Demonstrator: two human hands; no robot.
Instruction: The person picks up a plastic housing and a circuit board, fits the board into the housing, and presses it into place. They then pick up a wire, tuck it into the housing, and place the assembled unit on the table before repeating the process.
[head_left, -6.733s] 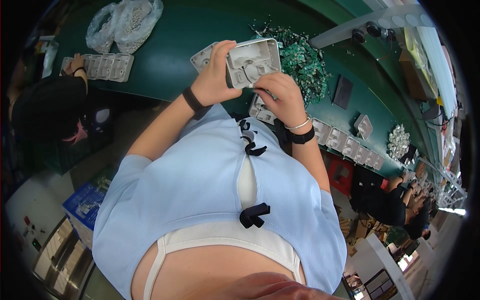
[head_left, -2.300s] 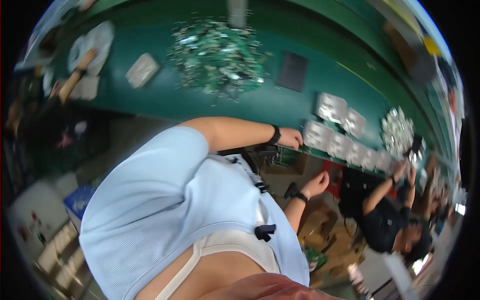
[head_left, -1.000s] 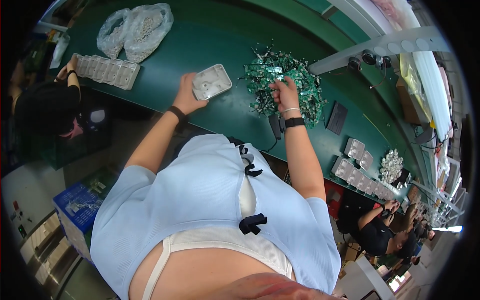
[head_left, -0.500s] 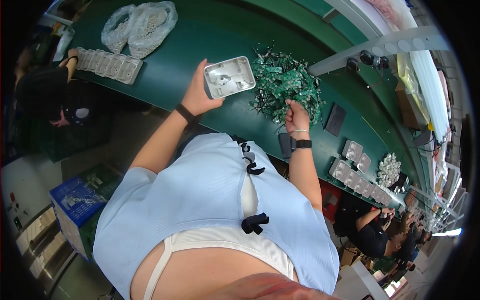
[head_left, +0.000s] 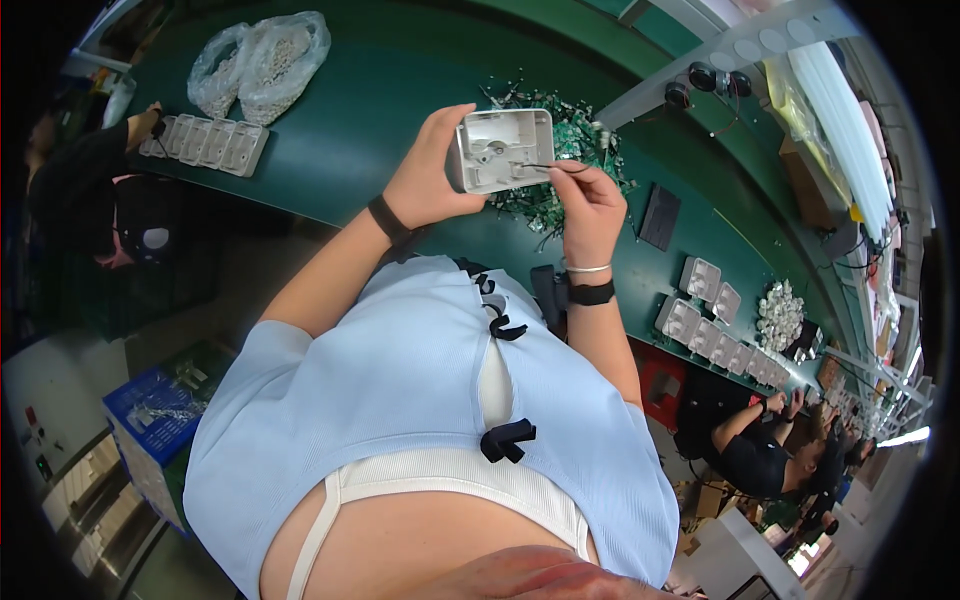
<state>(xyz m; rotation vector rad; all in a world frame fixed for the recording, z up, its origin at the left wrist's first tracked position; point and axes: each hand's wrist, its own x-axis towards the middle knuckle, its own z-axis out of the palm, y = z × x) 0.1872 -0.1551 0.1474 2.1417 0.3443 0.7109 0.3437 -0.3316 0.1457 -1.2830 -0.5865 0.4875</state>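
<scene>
Okay, we've got the white box (head_left: 500, 150) in our left hand (head_left: 428, 175), fingers clamped round its left side, hollow face toward us, near side of the green board pile (head_left: 578, 138) on the worktop (head_left: 365, 130). Right hand (head_left: 595, 215): fingers pinch a thin dark lead (head_left: 538, 166) over the box's right wall; can't tell what's on its end. Risks: lead could snag on the rim if dragged sideways; box could tip if our one-sided grip loosens.
</scene>
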